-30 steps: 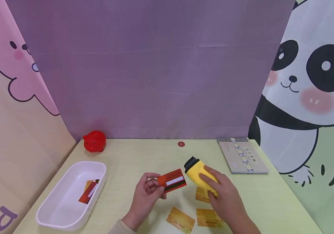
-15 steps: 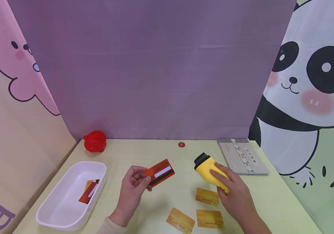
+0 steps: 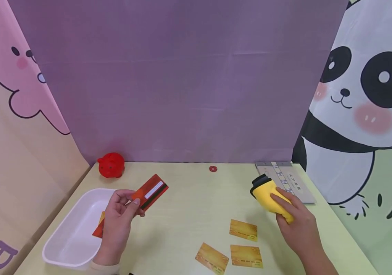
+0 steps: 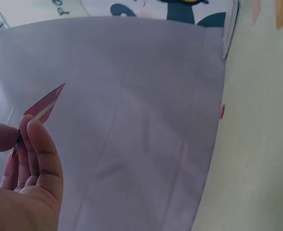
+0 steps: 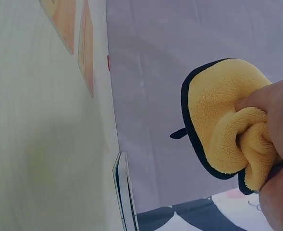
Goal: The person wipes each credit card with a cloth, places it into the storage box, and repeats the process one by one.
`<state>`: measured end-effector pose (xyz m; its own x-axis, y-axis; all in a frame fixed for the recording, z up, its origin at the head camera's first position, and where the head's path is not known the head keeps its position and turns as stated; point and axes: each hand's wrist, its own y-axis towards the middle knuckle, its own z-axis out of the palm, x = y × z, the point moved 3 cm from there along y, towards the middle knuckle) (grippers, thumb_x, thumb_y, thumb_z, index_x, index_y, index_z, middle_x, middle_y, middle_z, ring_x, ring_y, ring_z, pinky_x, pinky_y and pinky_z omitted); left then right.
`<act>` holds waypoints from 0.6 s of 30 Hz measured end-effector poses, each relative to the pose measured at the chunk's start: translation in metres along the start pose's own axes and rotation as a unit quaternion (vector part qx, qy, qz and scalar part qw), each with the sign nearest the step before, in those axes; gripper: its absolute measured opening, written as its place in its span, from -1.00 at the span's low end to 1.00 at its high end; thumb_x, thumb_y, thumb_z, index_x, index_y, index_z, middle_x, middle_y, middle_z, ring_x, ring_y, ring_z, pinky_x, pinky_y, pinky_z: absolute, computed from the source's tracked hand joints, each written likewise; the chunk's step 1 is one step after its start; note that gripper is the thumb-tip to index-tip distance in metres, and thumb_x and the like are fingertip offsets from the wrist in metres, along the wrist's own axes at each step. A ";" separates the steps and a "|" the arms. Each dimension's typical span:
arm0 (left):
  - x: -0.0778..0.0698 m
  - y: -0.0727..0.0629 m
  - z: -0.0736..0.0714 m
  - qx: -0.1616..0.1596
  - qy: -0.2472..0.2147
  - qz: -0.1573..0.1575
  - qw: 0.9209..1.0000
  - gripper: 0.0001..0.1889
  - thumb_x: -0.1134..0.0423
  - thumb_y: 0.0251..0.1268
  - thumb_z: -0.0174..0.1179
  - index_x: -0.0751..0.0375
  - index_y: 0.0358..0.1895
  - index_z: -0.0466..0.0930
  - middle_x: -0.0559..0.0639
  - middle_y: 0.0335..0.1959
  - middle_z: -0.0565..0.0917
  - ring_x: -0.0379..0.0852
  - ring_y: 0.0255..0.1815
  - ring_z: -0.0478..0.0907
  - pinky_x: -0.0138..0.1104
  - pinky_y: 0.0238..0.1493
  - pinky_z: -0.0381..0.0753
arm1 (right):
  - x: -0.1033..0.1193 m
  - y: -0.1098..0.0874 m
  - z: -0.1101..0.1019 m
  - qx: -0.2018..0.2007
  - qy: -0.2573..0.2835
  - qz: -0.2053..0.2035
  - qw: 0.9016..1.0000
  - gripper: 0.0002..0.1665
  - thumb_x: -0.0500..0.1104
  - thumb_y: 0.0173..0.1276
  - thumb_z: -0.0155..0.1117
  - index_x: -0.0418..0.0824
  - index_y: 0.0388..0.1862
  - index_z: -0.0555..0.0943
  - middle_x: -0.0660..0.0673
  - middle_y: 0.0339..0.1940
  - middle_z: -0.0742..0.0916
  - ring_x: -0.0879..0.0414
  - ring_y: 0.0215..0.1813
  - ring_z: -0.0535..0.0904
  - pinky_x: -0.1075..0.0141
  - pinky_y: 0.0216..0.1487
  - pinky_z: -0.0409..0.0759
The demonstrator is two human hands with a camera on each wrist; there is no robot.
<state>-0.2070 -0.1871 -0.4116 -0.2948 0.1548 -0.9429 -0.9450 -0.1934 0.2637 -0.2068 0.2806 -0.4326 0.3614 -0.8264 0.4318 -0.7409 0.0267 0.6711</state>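
Between thumb and fingers, my left hand (image 3: 118, 219) pinches a red bank card (image 3: 150, 192), its white strip and dark stripe showing in the head view. The card is held above the right edge of the white tray (image 3: 63, 244). A folded yellow cloth (image 3: 270, 195) with black edging is gripped in my right hand (image 3: 300, 225), raised over the table's right side. The right wrist view shows the plush cloth (image 5: 227, 96) bunched under the fingers. Three gold cards lie on the table: one upper (image 3: 243, 230), one lower right (image 3: 246, 256), one lower left (image 3: 212, 259).
Inside the tray are a red card (image 3: 99, 229) and an orange one, partly hidden by my left hand. A red piggy bank (image 3: 111, 165) stands at the back left. At the back lie a red chip (image 3: 213, 169) and, to the right, a grey booklet (image 3: 297, 187).
My left hand has carried the red card left and up, toward the tray. My right hand has moved right with the cloth, away from the gold cards.
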 end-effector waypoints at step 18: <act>-0.013 0.010 -0.107 -0.122 0.146 -0.065 0.980 -0.57 0.35 0.52 0.26 0.19 0.37 0.45 0.00 -0.16 0.58 -0.14 -0.35 0.76 -0.38 -0.22 0.77 | -0.013 -0.003 -0.002 -0.001 0.000 0.031 1.000 -0.27 -0.59 0.08 0.46 -0.12 0.24 0.74 -0.09 0.39 0.63 -0.30 0.34 0.56 0.82 0.21 0.10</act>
<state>-0.1977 -0.2944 -0.4188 -0.0884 -0.0830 -0.9926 -0.8992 -0.4220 0.1154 -0.2083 0.2922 -0.4387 0.3149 -0.8234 0.4720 -0.7609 0.0783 0.6442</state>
